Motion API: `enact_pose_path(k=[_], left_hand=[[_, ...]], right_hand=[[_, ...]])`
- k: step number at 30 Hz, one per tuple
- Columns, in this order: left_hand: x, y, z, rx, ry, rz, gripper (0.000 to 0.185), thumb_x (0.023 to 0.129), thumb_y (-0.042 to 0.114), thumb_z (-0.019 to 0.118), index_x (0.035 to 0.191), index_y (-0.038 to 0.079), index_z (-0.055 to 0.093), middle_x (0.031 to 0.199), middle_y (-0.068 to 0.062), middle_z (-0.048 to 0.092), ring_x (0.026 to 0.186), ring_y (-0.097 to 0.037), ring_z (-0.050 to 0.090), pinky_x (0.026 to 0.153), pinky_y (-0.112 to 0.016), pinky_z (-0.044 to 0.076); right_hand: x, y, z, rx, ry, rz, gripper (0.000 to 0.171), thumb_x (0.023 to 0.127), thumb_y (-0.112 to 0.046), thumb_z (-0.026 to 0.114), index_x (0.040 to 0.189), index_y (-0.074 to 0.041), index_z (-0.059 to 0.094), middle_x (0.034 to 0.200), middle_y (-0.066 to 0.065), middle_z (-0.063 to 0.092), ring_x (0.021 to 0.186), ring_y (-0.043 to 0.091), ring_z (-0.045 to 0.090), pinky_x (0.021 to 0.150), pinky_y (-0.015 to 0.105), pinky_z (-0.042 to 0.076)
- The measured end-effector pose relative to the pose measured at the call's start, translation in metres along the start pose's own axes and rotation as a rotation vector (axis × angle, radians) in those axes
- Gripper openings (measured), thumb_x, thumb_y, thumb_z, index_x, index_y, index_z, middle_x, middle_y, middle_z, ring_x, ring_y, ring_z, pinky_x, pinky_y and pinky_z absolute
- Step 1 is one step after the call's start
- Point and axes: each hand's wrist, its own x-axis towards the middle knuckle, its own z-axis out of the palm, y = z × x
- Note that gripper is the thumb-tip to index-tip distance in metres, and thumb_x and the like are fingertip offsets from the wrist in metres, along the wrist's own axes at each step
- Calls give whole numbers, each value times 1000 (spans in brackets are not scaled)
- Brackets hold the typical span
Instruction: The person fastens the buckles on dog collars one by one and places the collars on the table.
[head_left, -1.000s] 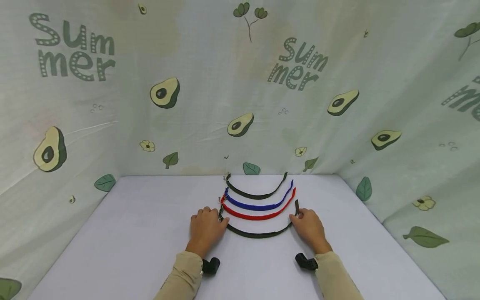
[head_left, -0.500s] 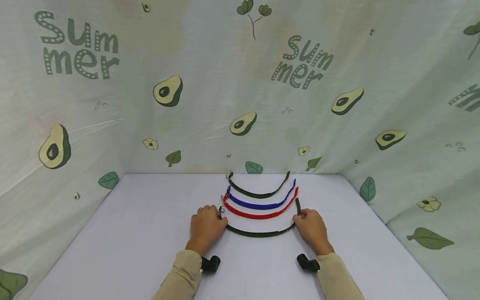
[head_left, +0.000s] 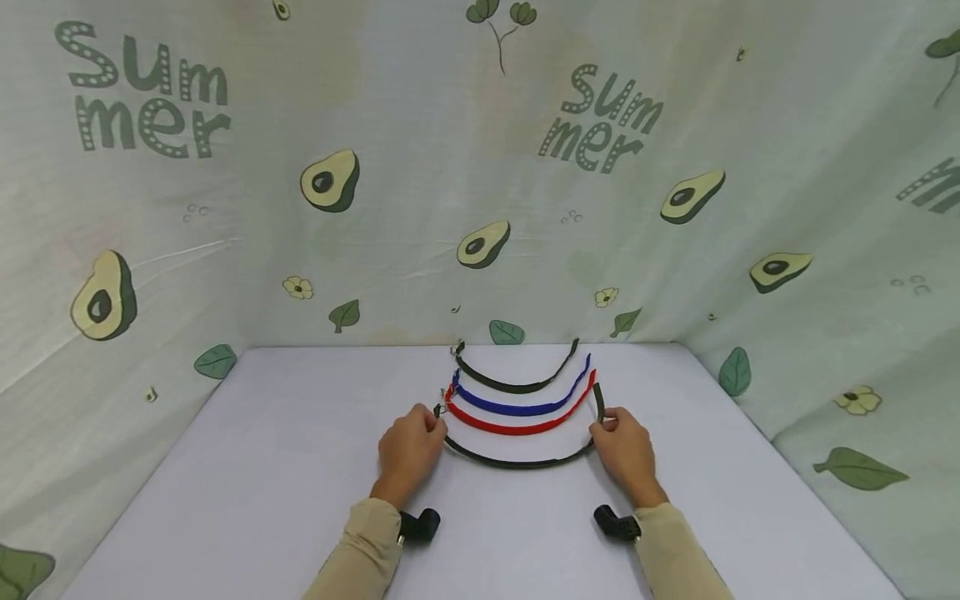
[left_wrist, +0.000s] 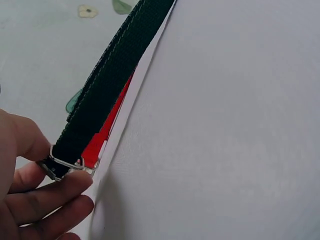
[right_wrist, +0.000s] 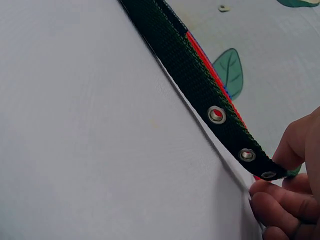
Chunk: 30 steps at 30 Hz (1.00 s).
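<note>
A dark green webbing collar [head_left: 517, 464] curves between both hands, nearest the person of the row of collars. My left hand [head_left: 408, 450] pinches its buckle end between thumb and fingers; the metal buckle [left_wrist: 66, 162] shows at the fingertips in the left wrist view. At the other end, my right hand [head_left: 624, 454] pinches the strap near its metal eyelets [right_wrist: 216, 115], and the tip sticks up past the fingers. Just beyond lies a red collar [head_left: 517, 430], with a blue collar [head_left: 517, 409] behind it.
Farthest back on the white table [head_left: 247, 483] rests another dark green collar [head_left: 510, 387]. Behind the table hangs a pale cloth [head_left: 405, 250] printed with avocados and leaves, which also covers both sides. Each wrist wears a small black camera [head_left: 422, 527].
Both hands have moved slightly apart and forward, with the near dark green collar's ends spread a little wider. The other collars stay in place; the head view has shifted slightly.
</note>
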Motion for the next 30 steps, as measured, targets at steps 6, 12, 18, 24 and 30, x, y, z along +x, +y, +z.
enact_pose_path(k=[6,12,18,24,30], left_hand=[[-1,0,0,-56,13,-29,17,92,28,67,81,17,60,66,5,57,61,-16,52,57,-35,39],[0,3,2,-154,67,-41,15,90,28,69,82,18,62,73,5,64,65,-15,56,58,-36,41],[1,7,4,-394,50,-78,12,92,21,70,86,12,63,81,-1,67,74,-16,61,65,-32,50],[2,12,5,-709,-47,-123,15,96,12,67,102,2,59,91,-11,67,76,-19,70,67,-27,58],[1,16,3,-869,-123,-104,32,98,11,63,128,0,57,97,-21,68,82,-29,73,71,-31,59]], right_hand=[[0,1,1,22,10,9,41,88,-23,63,124,-3,63,99,9,72,90,29,66,72,44,48],[0,1,0,37,21,8,42,88,-22,63,124,-2,63,98,11,72,87,29,66,71,41,48],[1,-1,2,125,78,-22,37,86,-14,63,120,1,65,87,10,71,76,23,61,66,33,45],[1,-3,5,238,90,-19,32,89,-8,59,120,-1,65,79,5,70,65,14,61,61,24,41],[-1,-9,6,378,64,-12,42,92,-7,53,133,-3,60,85,13,71,59,14,66,53,23,43]])
